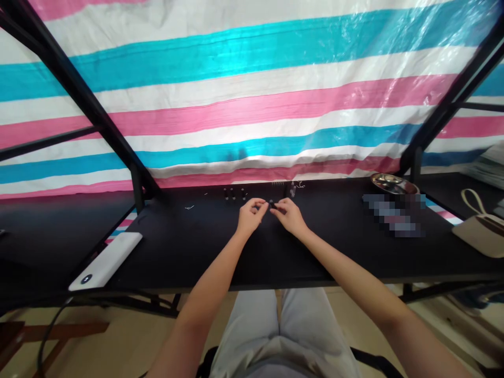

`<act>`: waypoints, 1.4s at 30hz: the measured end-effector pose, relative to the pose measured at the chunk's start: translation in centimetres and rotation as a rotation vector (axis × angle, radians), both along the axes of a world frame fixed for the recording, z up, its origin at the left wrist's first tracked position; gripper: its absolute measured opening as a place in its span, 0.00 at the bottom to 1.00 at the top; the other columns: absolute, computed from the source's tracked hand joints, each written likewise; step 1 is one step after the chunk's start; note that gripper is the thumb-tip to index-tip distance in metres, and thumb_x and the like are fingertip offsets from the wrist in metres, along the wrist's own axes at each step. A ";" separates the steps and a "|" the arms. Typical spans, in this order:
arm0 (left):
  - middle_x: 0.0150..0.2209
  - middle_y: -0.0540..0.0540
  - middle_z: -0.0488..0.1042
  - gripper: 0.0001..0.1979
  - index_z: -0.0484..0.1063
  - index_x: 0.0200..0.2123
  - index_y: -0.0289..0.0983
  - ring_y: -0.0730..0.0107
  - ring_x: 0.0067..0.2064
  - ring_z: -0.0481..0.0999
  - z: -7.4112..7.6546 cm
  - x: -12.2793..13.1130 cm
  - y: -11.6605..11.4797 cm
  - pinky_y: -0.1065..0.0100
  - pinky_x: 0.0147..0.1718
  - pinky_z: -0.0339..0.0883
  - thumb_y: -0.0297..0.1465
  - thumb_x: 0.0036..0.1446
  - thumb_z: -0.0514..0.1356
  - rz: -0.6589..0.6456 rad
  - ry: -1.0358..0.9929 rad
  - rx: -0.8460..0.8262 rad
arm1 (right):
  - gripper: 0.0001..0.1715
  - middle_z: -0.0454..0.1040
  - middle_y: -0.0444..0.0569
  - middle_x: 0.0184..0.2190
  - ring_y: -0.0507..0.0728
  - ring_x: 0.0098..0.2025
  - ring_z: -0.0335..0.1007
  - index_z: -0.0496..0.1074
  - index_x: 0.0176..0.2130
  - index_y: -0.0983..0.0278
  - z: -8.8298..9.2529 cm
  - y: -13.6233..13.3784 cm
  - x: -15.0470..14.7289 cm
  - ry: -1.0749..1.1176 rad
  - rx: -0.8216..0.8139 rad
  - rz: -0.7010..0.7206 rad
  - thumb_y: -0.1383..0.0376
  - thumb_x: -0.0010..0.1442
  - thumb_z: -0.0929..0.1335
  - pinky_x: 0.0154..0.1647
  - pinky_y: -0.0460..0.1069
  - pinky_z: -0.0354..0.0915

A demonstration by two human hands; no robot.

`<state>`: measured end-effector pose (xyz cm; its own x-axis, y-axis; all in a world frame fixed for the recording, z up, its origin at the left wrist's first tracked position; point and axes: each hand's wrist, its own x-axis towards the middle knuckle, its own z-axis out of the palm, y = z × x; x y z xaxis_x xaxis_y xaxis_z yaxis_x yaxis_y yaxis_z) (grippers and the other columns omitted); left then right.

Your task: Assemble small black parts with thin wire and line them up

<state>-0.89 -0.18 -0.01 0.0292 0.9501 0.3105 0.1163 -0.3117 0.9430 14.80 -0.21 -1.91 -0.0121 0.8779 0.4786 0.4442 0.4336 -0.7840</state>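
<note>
My left hand (251, 215) and my right hand (290, 215) meet over the middle of the black table (189, 247). Both pinch a tiny dark part (271, 203) between their fingertips; it is too small to name. Just beyond the hands, several small black pieces (233, 193) stand in a row near the table's far edge, with more small parts (290, 189) to their right.
A white power bank (106, 260) lies at the table's left front corner with a cable hanging down. A metal bowl (394, 183) sits far right, a beige bag (481, 228) beyond it. Black frame posts (137, 189) rise at both sides before a striped tarp.
</note>
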 end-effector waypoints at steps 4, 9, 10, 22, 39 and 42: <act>0.22 0.52 0.68 0.13 0.68 0.29 0.34 0.84 0.12 0.60 0.4 -1.9 1.7 0.77 0.11 0.48 0.40 0.49 0.58 0.250 -0.319 -0.062 | 0.14 0.68 0.45 0.22 0.53 0.26 0.63 0.71 0.29 0.65 1.3 4.2 -0.9 -0.011 -0.100 -0.140 0.57 0.55 0.64 0.32 0.49 0.61; 0.19 0.55 0.64 0.12 0.65 0.27 0.34 0.83 0.12 0.59 -0.2 -3.2 3.0 0.76 0.11 0.45 0.38 0.47 0.56 0.359 -0.604 -0.201 | 0.07 0.71 0.48 0.27 0.54 0.30 0.66 0.69 0.30 0.66 0.7 8.3 -4.2 -0.208 -0.250 -0.096 0.64 0.54 0.65 0.34 0.47 0.60; 0.19 0.55 0.64 0.12 0.64 0.27 0.34 0.83 0.12 0.58 -0.3 -3.3 3.0 0.76 0.11 0.45 0.38 0.46 0.56 0.361 -0.623 -0.221 | 0.06 0.72 0.49 0.29 0.54 0.31 0.67 0.70 0.31 0.66 0.4 8.8 -4.8 -0.242 -0.265 -0.078 0.65 0.54 0.65 0.35 0.47 0.61; 0.19 0.55 0.63 0.09 0.64 0.26 0.34 0.84 0.12 0.56 0.0 -2.2 2.2 0.75 0.12 0.44 0.35 0.43 0.56 0.265 -0.669 -0.271 | 0.11 0.74 0.53 0.38 0.57 0.40 0.70 0.70 0.39 0.64 -0.8 10.9 -8.0 -0.466 -0.370 -0.056 0.62 0.56 0.65 0.37 0.48 0.61; 0.19 0.55 0.63 0.09 0.64 0.26 0.35 0.84 0.12 0.57 -0.3 -2.2 2.3 0.75 0.12 0.44 0.35 0.44 0.56 0.257 -0.627 -0.277 | 0.17 0.74 0.51 0.33 0.57 0.37 0.69 0.69 0.44 0.66 0.3 8.4 -6.9 -0.367 -0.214 -0.025 0.61 0.55 0.65 0.38 0.49 0.62; 0.19 0.55 0.63 0.09 0.64 0.26 0.35 0.83 0.12 0.57 0.0 -2.0 2.0 0.76 0.11 0.44 0.35 0.46 0.55 0.264 -0.546 -0.234 | 0.14 0.72 0.49 0.31 0.55 0.35 0.67 0.69 0.41 0.64 1.1 6.1 -5.1 -0.254 0.007 -0.110 0.60 0.59 0.61 0.40 0.49 0.62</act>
